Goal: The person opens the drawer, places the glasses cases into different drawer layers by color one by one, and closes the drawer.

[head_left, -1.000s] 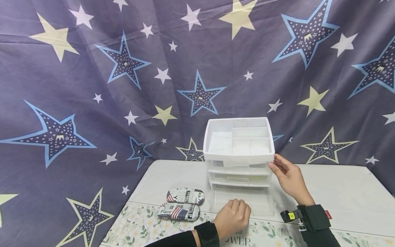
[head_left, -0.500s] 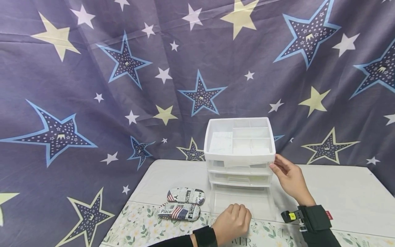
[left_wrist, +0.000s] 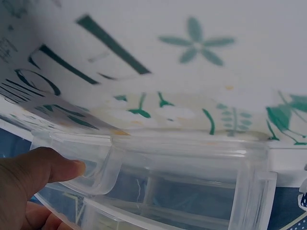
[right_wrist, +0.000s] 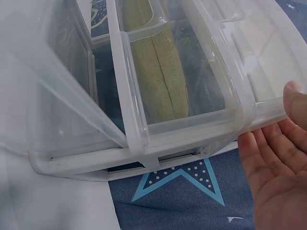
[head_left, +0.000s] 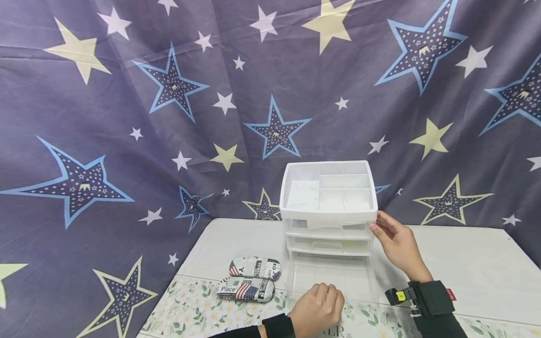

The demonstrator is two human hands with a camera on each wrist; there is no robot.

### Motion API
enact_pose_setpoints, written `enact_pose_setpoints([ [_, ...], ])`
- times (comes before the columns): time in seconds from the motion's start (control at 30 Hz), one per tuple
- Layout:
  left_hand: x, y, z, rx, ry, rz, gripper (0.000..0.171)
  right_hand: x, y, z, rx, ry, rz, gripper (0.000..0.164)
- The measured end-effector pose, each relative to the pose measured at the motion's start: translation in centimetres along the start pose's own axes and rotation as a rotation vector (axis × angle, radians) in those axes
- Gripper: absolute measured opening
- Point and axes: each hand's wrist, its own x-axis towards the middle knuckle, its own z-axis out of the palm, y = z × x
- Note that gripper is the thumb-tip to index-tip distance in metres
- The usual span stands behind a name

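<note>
A white plastic drawer unit [head_left: 329,216] with a compartmented tray on top stands on the table. Its clear bottom drawer [head_left: 329,270] is drawn out toward me. My left hand [head_left: 317,307] grips this drawer's front pull; the left wrist view shows the thumb over the clear pull [left_wrist: 96,163] and fingers below. At the unit's upper right side my right hand [head_left: 399,246] holds the frame, thumb toward the front and fingers along the side. Through a clear drawer front in the right wrist view, an olive fabric item [right_wrist: 163,76] shows.
Two rounded padded pieces in newspaper-and-flag print [head_left: 249,279] lie left of the drawer unit. A floral cloth [head_left: 198,300] covers the table's near part. Behind the table hangs a star-patterned curtain [head_left: 211,94].
My left hand has moved a little toward me, and the bottom drawer has slid farther out with it. The right hand stays in place on the unit's side.
</note>
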Motion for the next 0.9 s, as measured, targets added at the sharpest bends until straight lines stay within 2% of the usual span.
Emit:
enact_pose_setpoints([
  [0.27,-0.09,0.23,-0.47,-0.013,0.057,0.028,0.035,-0.18,-0.25,-0.04,-0.002,-0.004,0.005,0.049],
  [0.5,-0.42,0.43,-0.36,-0.012,0.120,0.016,0.043,-0.16,-0.11,-0.06,-0.004,-0.009,0.011,0.050],
  [0.9,-0.48,0.58,-0.73,-0.049,0.089,-0.027,0.033,-0.25,-0.16,0.02,-0.010,-0.010,0.015,0.050],
])
